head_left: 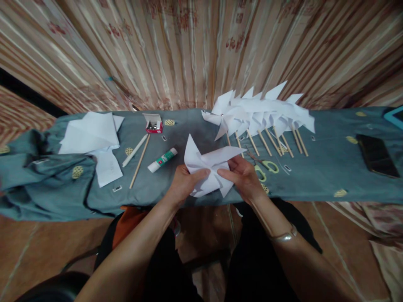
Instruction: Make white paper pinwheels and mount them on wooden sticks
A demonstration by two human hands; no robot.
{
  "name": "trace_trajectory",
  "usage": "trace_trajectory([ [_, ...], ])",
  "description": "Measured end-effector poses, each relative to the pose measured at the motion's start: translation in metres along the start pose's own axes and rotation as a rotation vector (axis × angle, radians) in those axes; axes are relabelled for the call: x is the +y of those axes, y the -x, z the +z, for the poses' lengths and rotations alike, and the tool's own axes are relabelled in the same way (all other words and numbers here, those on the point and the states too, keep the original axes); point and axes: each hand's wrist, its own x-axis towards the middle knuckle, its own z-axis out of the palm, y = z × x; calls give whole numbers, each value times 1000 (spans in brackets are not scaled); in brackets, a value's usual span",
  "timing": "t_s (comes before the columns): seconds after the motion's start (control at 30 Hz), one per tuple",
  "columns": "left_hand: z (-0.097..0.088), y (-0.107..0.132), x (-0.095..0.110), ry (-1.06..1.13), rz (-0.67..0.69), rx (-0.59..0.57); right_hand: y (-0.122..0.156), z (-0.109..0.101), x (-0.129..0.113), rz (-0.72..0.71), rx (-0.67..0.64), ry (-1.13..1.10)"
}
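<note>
Between my two hands is a white paper pinwheel, its corners folded in toward the middle and its points sticking outward. My left hand grips its left side, thumb pressed near the centre. From the right, my right hand pinches it the same way, the thumb close to the centre and the fingers behind the paper. A glue stick lies left of my left hand. Just past my right hand are scissors with green handles, partly covered by that hand.
Finished paper pinwheels on wooden sticks lie in a row at the back right. Leftward are a small red box of metal pieces, a wooden stick, a white rod and white paper sheets. A dark phone rests at right.
</note>
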Motion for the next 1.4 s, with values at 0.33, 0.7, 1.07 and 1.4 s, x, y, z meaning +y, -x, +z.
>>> trace_trajectory([
  [0.33,-44,-14,61,352,253,333,-6,-21,3,-66,166,9],
  [0.7,-113,-15,97,530,465,638,-11,19,22,-139,-13,474],
  [1.07,-132,-11,106,567,506,679,-123,106,1,-476,-253,1038],
  [1.4,-142,-10,109,591,529,717,-185,175,2,-677,-338,1398],
])
